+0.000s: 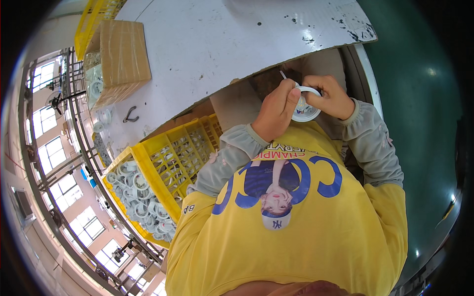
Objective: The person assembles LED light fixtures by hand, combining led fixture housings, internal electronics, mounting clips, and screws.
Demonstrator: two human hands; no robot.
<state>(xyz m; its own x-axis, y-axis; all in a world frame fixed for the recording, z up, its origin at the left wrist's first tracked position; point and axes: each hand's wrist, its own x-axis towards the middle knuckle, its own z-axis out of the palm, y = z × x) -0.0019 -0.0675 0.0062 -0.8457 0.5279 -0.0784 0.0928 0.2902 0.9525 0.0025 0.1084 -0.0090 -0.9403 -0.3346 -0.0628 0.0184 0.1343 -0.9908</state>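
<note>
Over my lap, just off the table's near edge, both hands hold one round white lamp housing. Small parts show inside its open face, too small to name. My left hand is closed on the housing's left rim with the thumb lying along it. From the right, my right hand pinches the rim, its thumb reaching over into the ring. A thin white piece sticks up beside my left fingers; I cannot tell whether it belongs to the housing.
A yellow crate full of round white and clear parts stands to my left. Dark-handled pliers lie on the white table, near a cardboard box holding more parts. Another yellow crate is farther back. Green floor extends to the right.
</note>
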